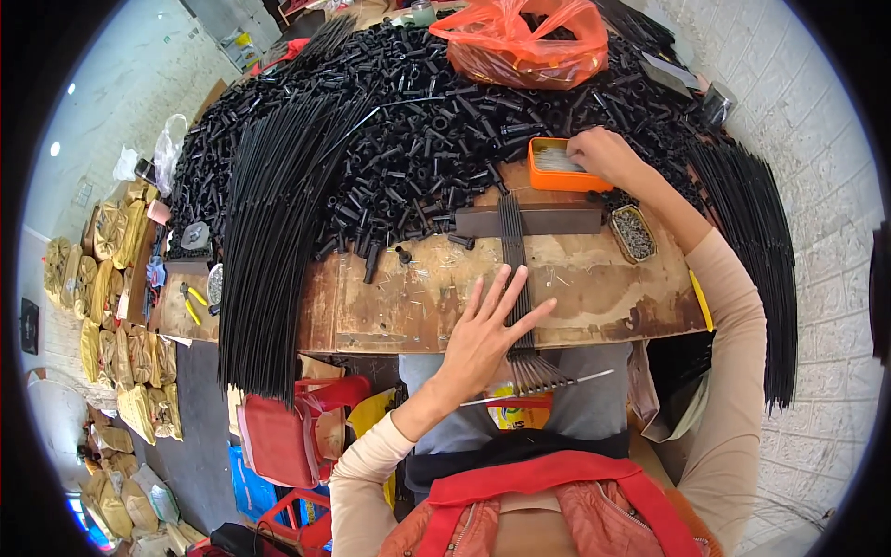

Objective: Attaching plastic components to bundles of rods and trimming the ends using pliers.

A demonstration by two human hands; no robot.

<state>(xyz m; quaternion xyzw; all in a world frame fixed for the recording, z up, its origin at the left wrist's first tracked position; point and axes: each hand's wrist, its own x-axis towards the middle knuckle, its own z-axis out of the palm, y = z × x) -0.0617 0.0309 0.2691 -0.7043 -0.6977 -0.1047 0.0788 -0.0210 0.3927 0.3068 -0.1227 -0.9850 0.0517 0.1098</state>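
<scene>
My left hand [484, 336] lies flat with fingers spread over a row of thin black rods [512, 243] at the table's front edge. The rods lie side by side, pointing away from me, and their lower ends fan out past the edge beside a thin metal strip [595, 376]. Their far part crosses a dark flat bar [561, 220] on the tabletop. My right hand [608, 156] reaches into an orange box [574, 182] of thin whitish pieces [557, 160]. Its fingers are bent together, and the tips are partly hidden; what they pinch is too small to make out.
Black tubular parts [408, 139] heap across the table's back, with a red plastic bag [529, 56] on top. Long black rod bundles hang over the left [269, 232] and right [756, 251] sides. A tray of small metal pieces [633, 234] and yellow-handled pliers [192, 302] lie nearby.
</scene>
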